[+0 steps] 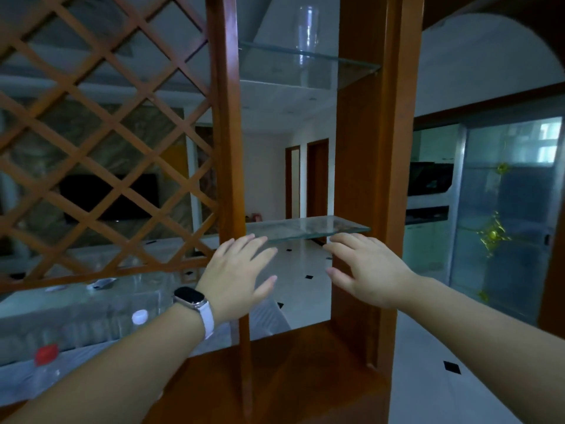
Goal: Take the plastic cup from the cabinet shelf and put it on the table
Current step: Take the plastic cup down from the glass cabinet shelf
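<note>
A clear plastic cup (306,33) stands upright on the upper glass shelf (345,64) of the wooden cabinet (379,148), near the top of the head view. Well below it, my left hand (237,278), with a watch on a white strap, and my right hand (365,270) are both raised with fingers spread and hold nothing. They hover just beneath the front edge of the lower glass shelf (308,229). The table (91,304) lies to the lower left behind the lattice, under a transparent cover.
A wooden lattice panel (101,142) fills the left. Two bottles, one with a red cap (46,354) and one with a white cap (140,316), are at the table. A glass sliding door (501,209) stands at the right, tiled floor beyond.
</note>
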